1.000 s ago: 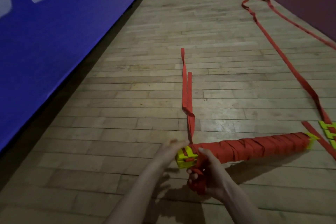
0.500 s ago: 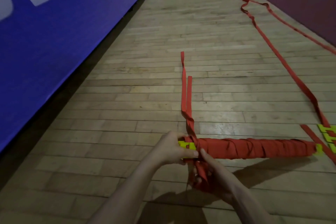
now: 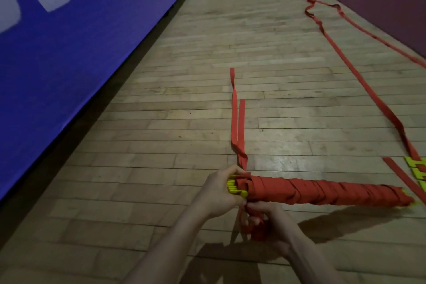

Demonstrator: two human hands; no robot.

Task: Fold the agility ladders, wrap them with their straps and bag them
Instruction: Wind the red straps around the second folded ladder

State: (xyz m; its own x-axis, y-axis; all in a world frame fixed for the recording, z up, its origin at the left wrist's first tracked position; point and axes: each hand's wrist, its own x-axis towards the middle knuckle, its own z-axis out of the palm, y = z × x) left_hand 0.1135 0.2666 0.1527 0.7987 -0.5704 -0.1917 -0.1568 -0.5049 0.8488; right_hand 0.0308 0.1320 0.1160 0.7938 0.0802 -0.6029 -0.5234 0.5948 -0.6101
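bundle: long cylindrical bundle of yellow plastic ladder rungs wrapped in red webbing strap (image 3: pixel 322 192) is held just above the pale wooden plank floor (image 3: pixel 161 168), shadow cast below it.
axis: long axis runs left-right across the view; near end at the hands, far end pointing right toward a second set of flat yellow rungs (image 3: pixel 417 168) at the frame edge.
left hand: left hand (image 3: pixel 221 193) is curled around the bundle's left end, fingers over the exposed yellow rung tips; a firm grasp, not a pinch.
right hand: right hand (image 3: pixel 269 221) is closed just under the same end, a bunch of loose red strap gathered in it.
strap tails: two loose red strap tails (image 3: pixel 237 127) lie on the floor, running away from the wrapped end, roughly square to the bundle axis.
key relation: both hands sit at the left end; the whole bundle length extends right of them. Left hand is nearer the end cap, right hand nearer the slack.
step (judged): wrap nearly done; slack likely to be tucked or tied at this end.
other ladder: long red strap (image 3: pixel 359 76) of another ladder is laid out unfolded, well apart on the right.
bag: none visible.
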